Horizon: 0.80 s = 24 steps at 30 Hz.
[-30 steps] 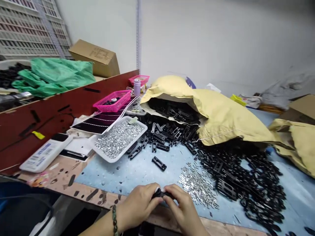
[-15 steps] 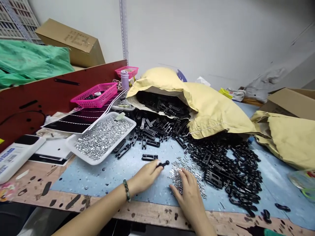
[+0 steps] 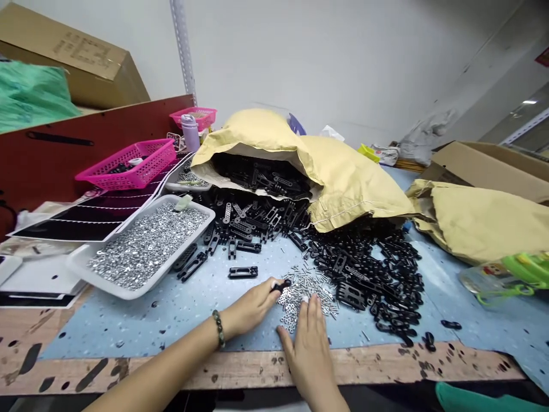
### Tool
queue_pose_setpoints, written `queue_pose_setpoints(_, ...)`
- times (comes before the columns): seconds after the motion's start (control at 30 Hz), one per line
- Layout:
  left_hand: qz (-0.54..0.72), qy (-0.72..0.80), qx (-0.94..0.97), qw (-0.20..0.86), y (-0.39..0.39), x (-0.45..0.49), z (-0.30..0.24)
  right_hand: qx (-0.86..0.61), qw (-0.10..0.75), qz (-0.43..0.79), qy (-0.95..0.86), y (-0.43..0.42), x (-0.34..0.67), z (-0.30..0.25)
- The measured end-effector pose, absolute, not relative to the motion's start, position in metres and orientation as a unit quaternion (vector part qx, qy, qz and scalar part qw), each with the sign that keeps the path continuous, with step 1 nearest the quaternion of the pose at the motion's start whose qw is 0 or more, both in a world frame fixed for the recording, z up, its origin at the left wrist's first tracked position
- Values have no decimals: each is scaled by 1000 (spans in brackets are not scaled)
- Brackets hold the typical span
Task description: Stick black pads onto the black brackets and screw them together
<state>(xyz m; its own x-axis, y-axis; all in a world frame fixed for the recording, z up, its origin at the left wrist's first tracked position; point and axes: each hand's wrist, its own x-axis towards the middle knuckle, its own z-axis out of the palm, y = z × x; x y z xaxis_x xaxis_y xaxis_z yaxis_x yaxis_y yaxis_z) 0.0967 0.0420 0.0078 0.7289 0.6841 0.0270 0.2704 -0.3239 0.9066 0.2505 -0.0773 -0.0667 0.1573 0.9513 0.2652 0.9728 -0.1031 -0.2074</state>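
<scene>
My left hand (image 3: 253, 305), with a beaded bracelet on its wrist, pinches a small black link piece (image 3: 282, 285) whose rounded end sticks out past the fingertips. My right hand (image 3: 309, 343) lies palm down, fingers stretched and thumb apart, at the near edge of a loose pile of small screws (image 3: 319, 284) and nuts (image 3: 290, 315). Its fingertips touch the pile; what is under them is hidden. Beyond my left hand, a single black slotted part (image 3: 243, 272) lies on the blue mat (image 3: 171, 326).
A white tray (image 3: 77, 263) full of silvery nuts stands left. Heaped black parts (image 3: 386, 274) spread right, below an open yellow sack (image 3: 257, 131). A second yellow sack (image 3: 484, 217), a green-lidded container (image 3: 510, 277) and a pink basket (image 3: 111, 177) surround the mat.
The view has shifted to the right. My right hand has flattened, its fingers closer together at the pile. My left hand has come nearer the pile, still pinching the black link piece.
</scene>
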Motion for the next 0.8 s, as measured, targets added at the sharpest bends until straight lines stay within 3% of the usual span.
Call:
queue_pose_setpoints(0.27, 268, 402, 716, 504, 52, 73, 2, -726, 180, 60, -661, -27, 212, -41)
queue_pose_setpoints(0.4, 251, 440, 702, 500, 42, 47, 8, -692, 269, 22, -670, -50, 221, -32)
queue_pose_setpoints(0.57, 234, 475, 740, 415, 29, 17, 15, -643, 304, -1, -702, -79, 241, -48)
queue_pose_setpoints(0.8, 209, 485, 798, 291, 16, 6, 26, -589, 337, 40, -734, -44, 202, -51)
